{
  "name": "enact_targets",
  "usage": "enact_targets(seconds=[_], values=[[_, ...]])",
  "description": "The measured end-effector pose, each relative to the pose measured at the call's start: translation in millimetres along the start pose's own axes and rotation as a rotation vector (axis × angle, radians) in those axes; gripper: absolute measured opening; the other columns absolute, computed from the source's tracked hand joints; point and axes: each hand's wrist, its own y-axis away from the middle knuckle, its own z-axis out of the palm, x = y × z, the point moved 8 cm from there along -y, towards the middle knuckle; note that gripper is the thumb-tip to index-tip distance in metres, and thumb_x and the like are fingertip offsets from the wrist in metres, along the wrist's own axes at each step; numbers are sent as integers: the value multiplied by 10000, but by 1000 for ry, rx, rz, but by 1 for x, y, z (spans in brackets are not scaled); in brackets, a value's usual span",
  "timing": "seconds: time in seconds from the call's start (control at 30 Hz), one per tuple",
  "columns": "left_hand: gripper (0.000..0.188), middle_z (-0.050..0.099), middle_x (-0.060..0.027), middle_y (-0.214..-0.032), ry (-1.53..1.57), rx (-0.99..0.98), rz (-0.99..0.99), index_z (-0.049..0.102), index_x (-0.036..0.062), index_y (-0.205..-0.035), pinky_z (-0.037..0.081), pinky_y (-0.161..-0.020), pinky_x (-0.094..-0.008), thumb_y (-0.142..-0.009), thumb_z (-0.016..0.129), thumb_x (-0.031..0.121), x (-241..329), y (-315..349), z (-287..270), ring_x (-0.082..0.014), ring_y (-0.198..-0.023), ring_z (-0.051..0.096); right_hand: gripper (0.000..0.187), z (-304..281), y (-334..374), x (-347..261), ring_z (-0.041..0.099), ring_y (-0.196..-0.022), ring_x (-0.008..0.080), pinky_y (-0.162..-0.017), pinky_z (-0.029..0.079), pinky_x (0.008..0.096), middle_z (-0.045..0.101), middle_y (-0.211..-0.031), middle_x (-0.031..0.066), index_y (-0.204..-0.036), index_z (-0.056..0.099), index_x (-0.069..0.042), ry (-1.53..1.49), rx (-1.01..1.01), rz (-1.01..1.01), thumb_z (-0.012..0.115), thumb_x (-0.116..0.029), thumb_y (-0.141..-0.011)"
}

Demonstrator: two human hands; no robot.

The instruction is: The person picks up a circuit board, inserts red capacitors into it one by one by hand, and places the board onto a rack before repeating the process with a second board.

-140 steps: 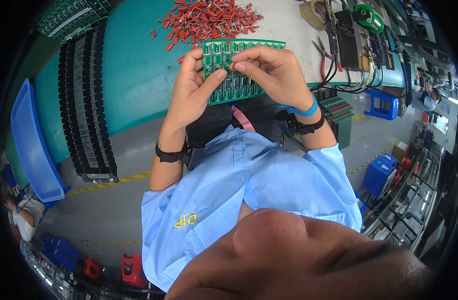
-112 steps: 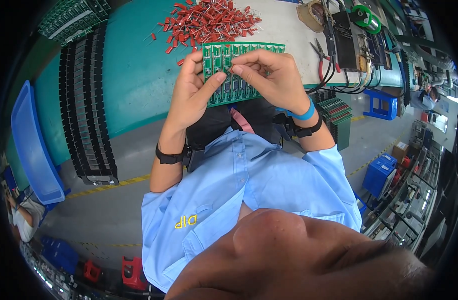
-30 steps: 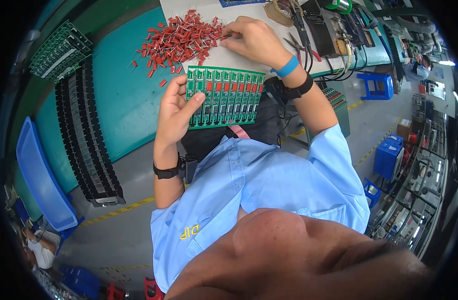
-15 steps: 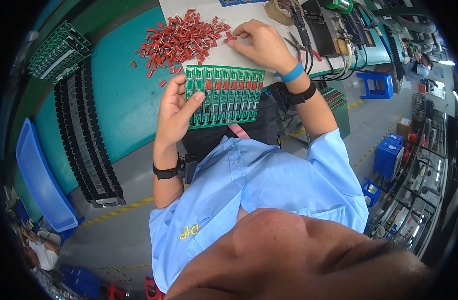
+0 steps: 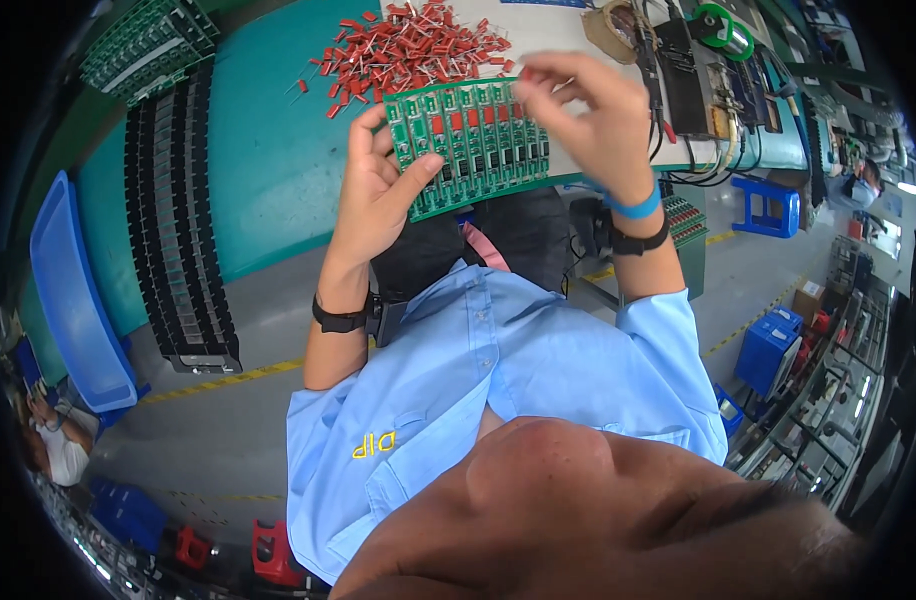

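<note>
Red block components [image 5: 472, 119] dotted the green rectangular circuit board [image 5: 470, 148], 2 visible strips [image 5: 417, 127] lacking; left hand [image 5: 380, 190] gripped it, right hand [image 5: 600, 112] pinched another.

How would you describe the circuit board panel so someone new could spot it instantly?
Start at the green-and-white worktop and find the heap of red components. Just below it in the picture, the left hand grips a flat green circuit board panel. Unlike the boards at upper left, it is hand-held and shows a row of red parts.
</note>
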Motion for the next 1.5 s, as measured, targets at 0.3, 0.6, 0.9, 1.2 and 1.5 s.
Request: enact_targets(seconds=[0.3,0.6,0.9,1.2,1.5], values=[[757,521,-182,-1317,10,-29,35,189,44,-1487,542,-937,-323,-892,632,-105,2,1,1,-208,-1164,594,245,63,16,-37,628,-674,128,-549,507,247,667,-860,70,-1000,718,-34,16,-197,-270,796,-15,-769],[776,440,-175,-1389,2,-18,41,189,53,-1500,537,-950,-326,-887,638,-106,1,2,-2,-222,-1202,565,245,67,14,-36,626,-662,142,-556,513,258,662,-843,74,-983,716,-27,53,-203,-289,802,-22,-754],[773,423,-171,-1398,1,-39,53,206,55,-1501,532,-955,-326,-882,639,-110,1,0,-2,-227,-1224,548,244,68,13,-34,625,-662,150,-570,516,265,662,-835,80,-979,715,-20,83,-227,-258,803,-25,-751],[767,440,-165,-1375,-11,-46,52,221,54,-1500,528,-959,-328,-880,643,-108,2,1,-1,-223,-1221,541,255,69,11,-37,630,-670,164,-575,521,274,666,-847,92,-989,709,-13,74,-220,-306,802,-25,-751],[770,443,-158,-1361,-27,-49,66,229,54,-1501,528,-961,-333,-875,647,-109,2,0,-2,-218,-1234,520,265,71,13,-38,641,-706,197,-601,530,295,671,-856,97,-994,709,-18,102,-190,-328,802,-28,-746]])
